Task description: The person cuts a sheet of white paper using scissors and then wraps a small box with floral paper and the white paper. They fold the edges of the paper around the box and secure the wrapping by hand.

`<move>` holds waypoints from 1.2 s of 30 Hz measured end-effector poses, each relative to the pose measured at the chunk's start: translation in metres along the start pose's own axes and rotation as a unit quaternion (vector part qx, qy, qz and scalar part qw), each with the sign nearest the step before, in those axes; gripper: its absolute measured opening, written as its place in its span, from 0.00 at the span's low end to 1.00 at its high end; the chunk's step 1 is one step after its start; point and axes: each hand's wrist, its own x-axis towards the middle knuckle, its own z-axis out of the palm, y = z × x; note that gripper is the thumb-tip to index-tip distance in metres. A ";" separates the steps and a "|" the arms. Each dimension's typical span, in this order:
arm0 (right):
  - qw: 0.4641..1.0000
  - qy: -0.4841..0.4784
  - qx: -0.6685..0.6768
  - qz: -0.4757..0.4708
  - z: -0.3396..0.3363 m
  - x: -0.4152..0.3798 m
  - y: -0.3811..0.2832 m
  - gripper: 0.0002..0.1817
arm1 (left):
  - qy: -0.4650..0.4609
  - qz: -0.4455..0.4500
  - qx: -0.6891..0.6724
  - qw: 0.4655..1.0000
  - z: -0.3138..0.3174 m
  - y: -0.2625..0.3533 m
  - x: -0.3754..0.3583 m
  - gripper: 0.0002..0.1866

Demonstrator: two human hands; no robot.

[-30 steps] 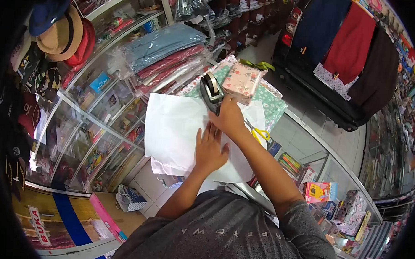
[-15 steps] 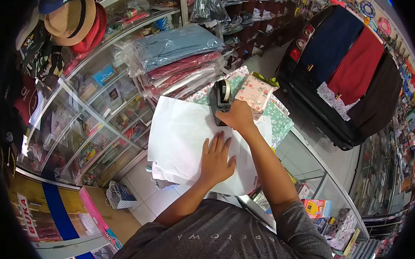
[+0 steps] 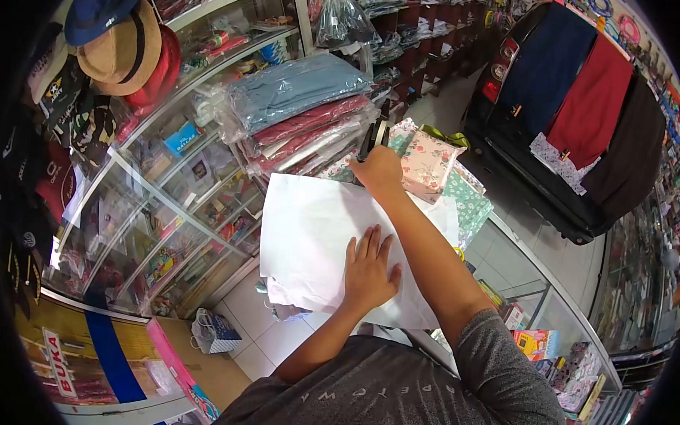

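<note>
A large white sheet of paper lies over a stack of floral cloth items. My left hand rests flat on the sheet, fingers stretched out and holding nothing. Beyond the sheet's far edge, my right hand is closed around a black tape dispenser with a pale roll in it. The hand covers the dispenser's near end. Just right of it lies a folded pink floral cloth pack, on top of a green floral cloth.
Plastic-wrapped garments are piled at the left behind the sheet. A glass display case runs along the left, and another glass counter is at the right. Trousers hang over a black car-shaped stand. A paper bag stands on the floor.
My right hand has carried the tape dispenser away from the sheet, past its far edge. My left hand remains flat on the paper. The whole view has shifted slightly.
</note>
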 end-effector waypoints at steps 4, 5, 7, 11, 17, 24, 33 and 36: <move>0.999 -0.042 -0.022 0.012 0.006 -0.003 -0.006 0.31 | 0.007 0.004 -0.008 1.000 0.000 -0.001 0.000 0.36; 0.999 -0.041 -0.021 0.014 0.005 -0.004 -0.005 0.31 | 0.011 0.006 -0.009 1.000 0.001 -0.001 -0.001 0.36; 0.997 -0.074 -0.026 0.011 0.000 -0.010 -0.006 0.36 | 0.004 0.003 -0.004 1.000 0.001 -0.001 -0.001 0.35; 0.996 -0.069 -0.033 -0.043 -0.024 -0.022 0.009 0.45 | 0.004 -0.006 0.000 1.000 0.006 -0.002 0.000 0.34; 0.983 -0.113 -0.141 -0.022 -0.107 -0.072 0.060 0.35 | -0.005 0.015 0.010 1.000 0.008 -0.005 -0.005 0.34; 0.959 -0.193 -0.180 0.109 -0.161 -0.173 0.108 0.32 | -0.051 0.029 0.021 0.998 0.009 -0.003 -0.014 0.36; 0.991 0.007 -0.053 0.119 -0.121 -0.230 0.151 0.26 | -0.122 0.044 -0.034 0.991 -0.018 0.026 -0.025 0.48; 0.990 0.000 -0.070 0.123 -0.125 -0.235 0.153 0.25 | -0.248 0.178 -0.106 0.946 -0.054 0.043 -0.029 0.55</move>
